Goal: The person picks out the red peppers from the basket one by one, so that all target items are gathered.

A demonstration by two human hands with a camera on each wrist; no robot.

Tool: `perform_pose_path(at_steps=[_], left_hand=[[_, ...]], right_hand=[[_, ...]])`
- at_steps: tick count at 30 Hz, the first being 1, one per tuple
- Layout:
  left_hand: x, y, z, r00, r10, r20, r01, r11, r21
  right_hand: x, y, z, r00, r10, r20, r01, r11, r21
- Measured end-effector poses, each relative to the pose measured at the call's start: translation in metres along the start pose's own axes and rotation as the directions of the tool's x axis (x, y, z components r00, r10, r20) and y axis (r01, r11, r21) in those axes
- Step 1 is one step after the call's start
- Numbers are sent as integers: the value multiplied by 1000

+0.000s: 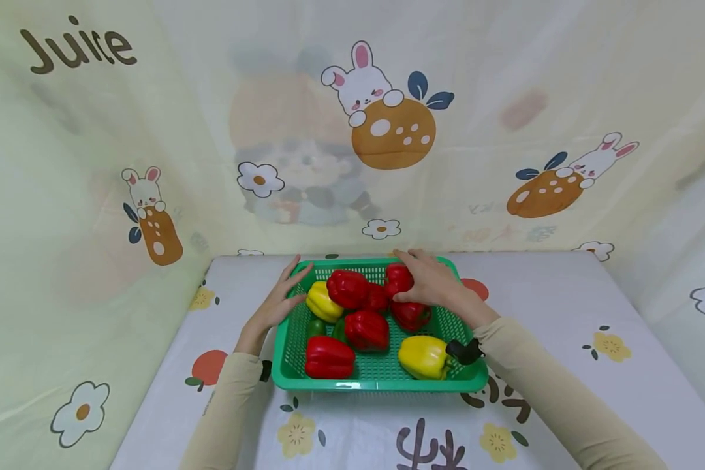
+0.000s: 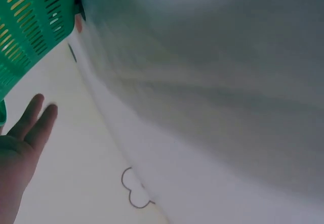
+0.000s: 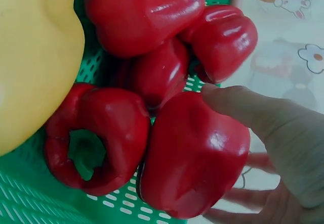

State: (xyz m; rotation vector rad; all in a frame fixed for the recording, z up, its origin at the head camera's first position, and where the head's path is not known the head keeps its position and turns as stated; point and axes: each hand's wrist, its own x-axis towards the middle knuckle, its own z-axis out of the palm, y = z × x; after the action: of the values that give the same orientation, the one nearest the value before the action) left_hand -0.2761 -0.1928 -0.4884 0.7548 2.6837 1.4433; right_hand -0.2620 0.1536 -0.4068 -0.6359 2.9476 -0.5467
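Note:
A green plastic basket (image 1: 376, 385) holds several red and yellow bell peppers. At its back right, my right hand (image 1: 431, 281) grips a red bell pepper (image 3: 197, 153), thumb on one side and fingers round the other. Close beside that pepper lies another red pepper (image 3: 124, 133) with a hollow at its end. My left hand (image 1: 276, 303) is at the basket's left rim, fingers spread and straight, holding nothing. Nearest to it inside is a yellow bell pepper (image 1: 323, 301). In the left wrist view, two fingers (image 2: 43, 125) extend beside the basket's slotted wall.
A second yellow pepper (image 1: 423, 357) lies at the basket's front right, and a red pepper (image 1: 330, 358) at the front left. Small green produce (image 1: 316, 328) sits partly hidden between peppers. The basket stands on a patterned tablecloth (image 1: 241, 405), with a printed curtain (image 1: 476, 196) behind.

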Motion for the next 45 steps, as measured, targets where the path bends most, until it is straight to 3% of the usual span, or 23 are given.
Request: perform_pose_path(at_steps=[5,17,25,32,37,41,45], left_hand=[[1,-7,1,1000,-4,-2,4,1000,-2],[0,-10,3,1000,10,-16,-11,997,-81],[0,-11,4,1000,1,-23,-3,995,-97],[-2,-9,4,999,5,-33,-10,991,-131],[-5,9,0,1000,12,-20,-15,984,-178],[-7,25,-4,1000,6,13,-4,982,-188],[-8,28,-5,1000,-5,5,6,981,-192]], right_hand=[[4,-2,7,999,-53,15,53,998,-16],[4,4,5,998,-37,-44,36,999,-22],[-3,20,-3,996,8,-89,8,985,173],[-14,38,-9,989,78,-124,-23,917,399],[-23,61,-17,963,119,-242,16,869,495],[-37,86,-22,918,189,-348,39,831,555],[-45,111,-22,874,281,-397,7,809,587]])
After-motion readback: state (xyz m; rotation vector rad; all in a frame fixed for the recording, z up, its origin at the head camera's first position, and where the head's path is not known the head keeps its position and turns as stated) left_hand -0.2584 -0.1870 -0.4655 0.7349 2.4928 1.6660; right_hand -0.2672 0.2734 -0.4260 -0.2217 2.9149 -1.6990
